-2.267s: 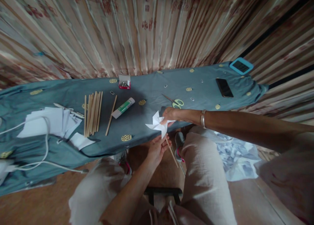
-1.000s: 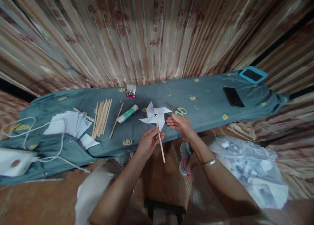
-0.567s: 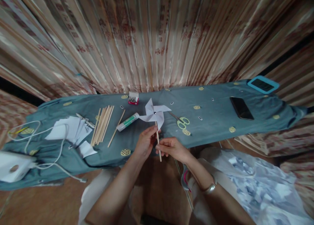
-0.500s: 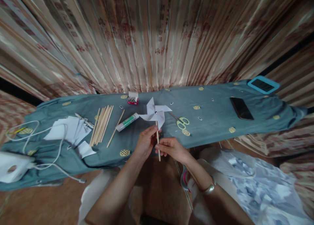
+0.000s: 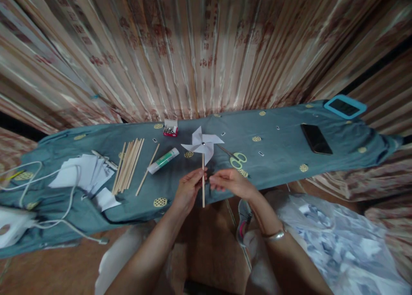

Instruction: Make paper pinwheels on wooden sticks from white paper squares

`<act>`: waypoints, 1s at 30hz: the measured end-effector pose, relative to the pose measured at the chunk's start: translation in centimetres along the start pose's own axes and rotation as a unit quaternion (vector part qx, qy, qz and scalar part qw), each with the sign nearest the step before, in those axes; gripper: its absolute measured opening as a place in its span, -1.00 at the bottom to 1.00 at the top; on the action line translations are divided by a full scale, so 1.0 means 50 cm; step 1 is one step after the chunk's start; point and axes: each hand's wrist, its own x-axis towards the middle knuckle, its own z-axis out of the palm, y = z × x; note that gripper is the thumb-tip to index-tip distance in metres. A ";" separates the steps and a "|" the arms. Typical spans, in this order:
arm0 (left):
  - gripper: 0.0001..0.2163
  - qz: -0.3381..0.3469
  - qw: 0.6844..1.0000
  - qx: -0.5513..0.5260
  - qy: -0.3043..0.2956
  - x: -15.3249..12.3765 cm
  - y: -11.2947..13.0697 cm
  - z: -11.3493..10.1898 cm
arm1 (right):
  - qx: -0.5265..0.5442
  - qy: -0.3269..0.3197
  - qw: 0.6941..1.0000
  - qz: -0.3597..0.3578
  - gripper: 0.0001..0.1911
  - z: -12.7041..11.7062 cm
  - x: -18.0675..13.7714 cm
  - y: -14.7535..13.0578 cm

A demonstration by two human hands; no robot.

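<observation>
A white paper pinwheel (image 5: 207, 147) with a round metal pin at its centre stands upright on a thin wooden stick (image 5: 203, 192). My left hand (image 5: 189, 187) pinches that stick below the blades, so it is shut on the pinwheel. Just right of the stick, apart from it, my right hand (image 5: 232, 182) has its fingers curled together, with nothing seen in them. Beyond it lie scissors (image 5: 237, 160) with green handles. A glue stick (image 5: 163, 160) rests left of the pinwheel, near a small red box of metal pins (image 5: 170, 128).
Several wooden sticks (image 5: 128, 166) and white paper sheets (image 5: 83, 172) lie left on the cloth-covered table (image 5: 277, 157), by a white cable and a white device (image 5: 14, 226). A phone (image 5: 316, 139) and blue-framed device (image 5: 345, 106) are at right. A plastic bag (image 5: 341, 239) sits below.
My right hand has let go of the stick and moved slightly right and up. My left hand still holds the pinwheel. The view has shifted a little.
</observation>
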 end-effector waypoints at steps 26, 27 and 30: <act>-0.69 -0.059 0.994 0.070 -0.056 -0.009 -0.034 0.010 | 0.216 0.161 0.962 -0.047 -0.60 -0.080 0.032 -0.038; -0.70 -0.058 0.994 0.070 -0.054 -0.009 -0.034 0.010 | 0.220 0.162 0.961 -0.044 -0.61 -0.079 0.032 -0.039; -0.74 -0.056 0.995 0.075 -0.046 -0.007 -0.034 0.011 | 0.224 0.157 0.961 -0.040 -0.62 -0.075 0.031 -0.040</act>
